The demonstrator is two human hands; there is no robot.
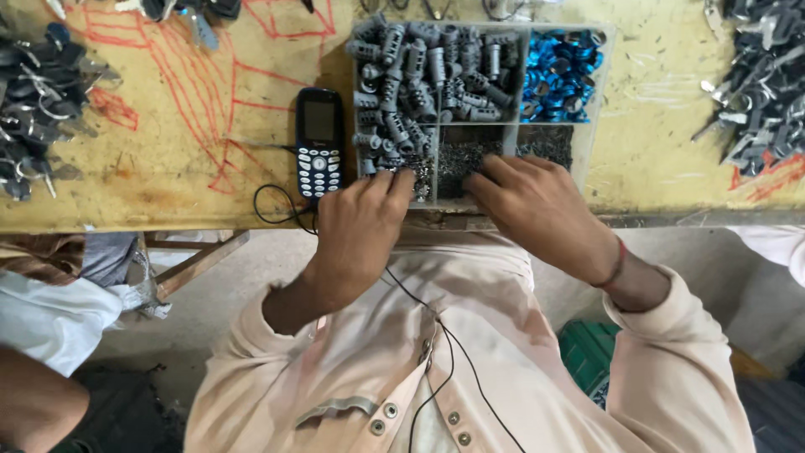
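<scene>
Head-worn view, steeply downward, close over workbench (168,159) edge and own chest.

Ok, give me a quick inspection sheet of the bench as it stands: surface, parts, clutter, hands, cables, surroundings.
Surface: yellowish worktable, worn, with red scribbled lines.
Job's things: clear compartment tray holding grey cylinder parts, blue rings and tiny dark metal bits.
Clutter: dark keypad phone beside the tray; key heaps at the left and right edges.
Grippers: left hand with fingertips in the tray's front-left compartment; right hand over the front middle compartment; what they pinch is hidden.
Cables: thin black cable looping by the phone and running down the shirt.
Surroundings: another person's light clothing at left.
</scene>
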